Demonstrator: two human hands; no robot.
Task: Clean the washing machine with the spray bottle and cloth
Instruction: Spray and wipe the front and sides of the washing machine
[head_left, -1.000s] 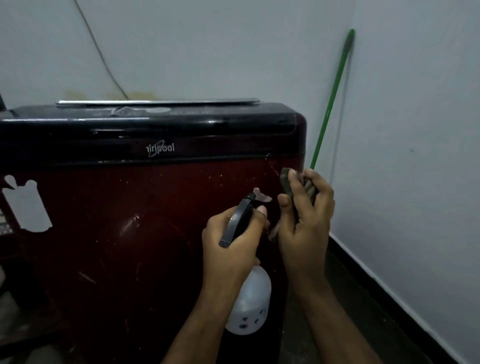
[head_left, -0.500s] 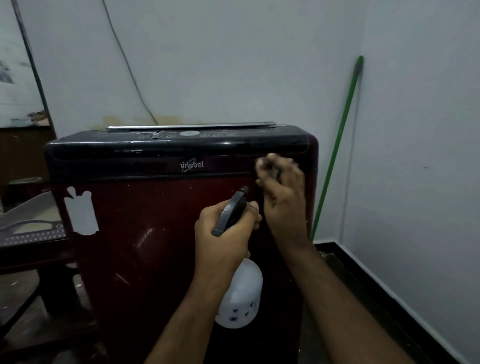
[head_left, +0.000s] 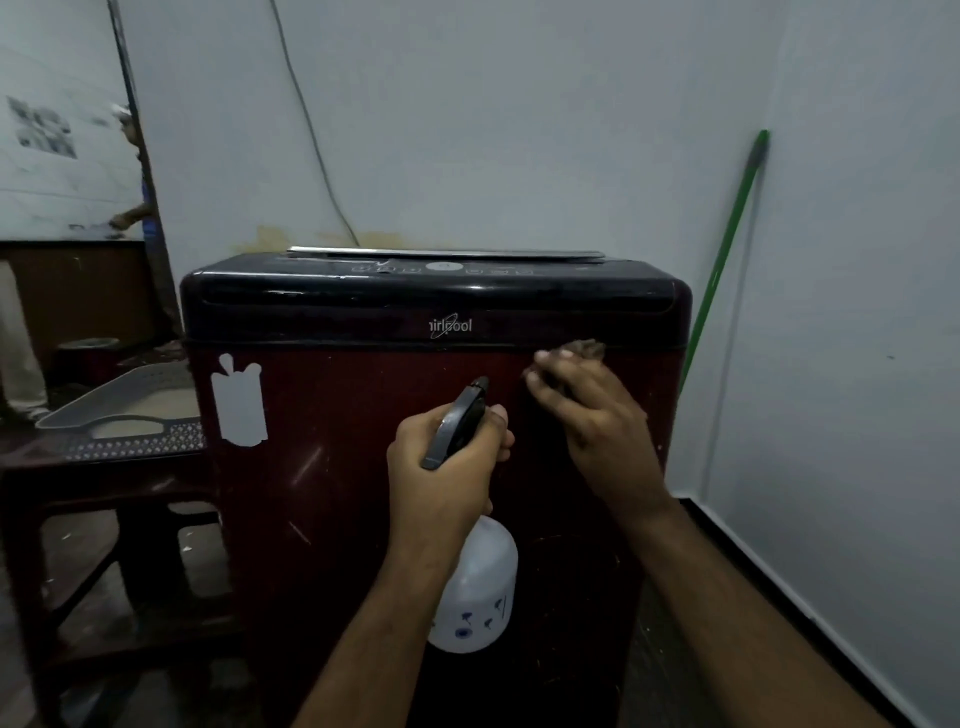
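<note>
Now the view sits further back than a second ago, so the whole washing machine (head_left: 363, 467) shows, dark red in front with a black top band. The right hand (head_left: 587, 421) has climbed from the machine's right front edge to the upper right of the red panel, just under the black band. Its grip is curled over the cloth (head_left: 589, 347), a crumpled bit of which pokes out above the fingers, and it presses the cloth against the panel. The left hand (head_left: 441, 467) holds much as before: its grip is wrapped round the neck of the spray bottle (head_left: 475, 587), the dark trigger head rising above the knuckles and pointing at the panel, the white body hanging below the wrist in front of the machine's lower middle. The two hands are close together but apart, whereas earlier they nearly touched.

A white sticker patch (head_left: 239, 405) sits at the panel's upper left. Left of the machine a grey tray (head_left: 130, 410) lies on a dark stool (head_left: 104, 519). A green pole (head_left: 727, 249) leans in the corner by the machine's right side.
</note>
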